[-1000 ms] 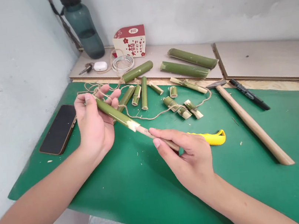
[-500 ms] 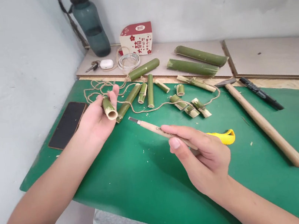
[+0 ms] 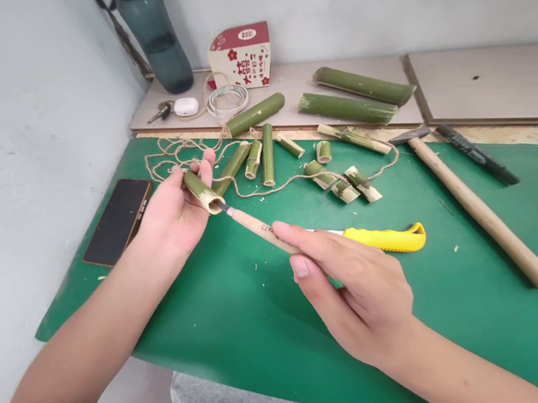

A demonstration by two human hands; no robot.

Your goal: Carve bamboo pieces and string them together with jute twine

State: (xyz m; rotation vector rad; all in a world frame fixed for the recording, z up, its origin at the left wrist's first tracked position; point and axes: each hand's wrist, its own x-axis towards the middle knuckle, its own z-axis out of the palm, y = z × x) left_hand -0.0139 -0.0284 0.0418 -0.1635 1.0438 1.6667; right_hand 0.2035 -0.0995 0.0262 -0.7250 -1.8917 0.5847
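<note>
My left hand (image 3: 177, 212) is closed around a short green bamboo tube (image 3: 200, 190), its hollow cut end turned toward my right hand. Between the thumb and fingers of my right hand (image 3: 356, 276) is a carving chisel (image 3: 263, 228) with a pale wooden handle. The chisel's metal tip reaches into the mouth of the tube; how deep it sits is hidden. Partly behind my right hand lies a yellow-handled tool (image 3: 386, 238), most of its pale blade covered. Behind my left hand, brown twine (image 3: 267, 191) runs among several cut bamboo pieces (image 3: 268, 154).
A hammer (image 3: 488, 212) and a black marker (image 3: 477, 153) lie to the right. At the left is a phone (image 3: 117, 221). The back ledge holds split bamboo lengths (image 3: 349, 107), a tape roll (image 3: 229, 108), a white earbud case (image 3: 186, 107), a box (image 3: 242, 60) and a bottle (image 3: 159, 43).
My right hand has moved left, bringing the chisel tip from beside the bamboo tube into its open end. More of the yellow-handled tool shows. The camera view has shifted slightly.
</note>
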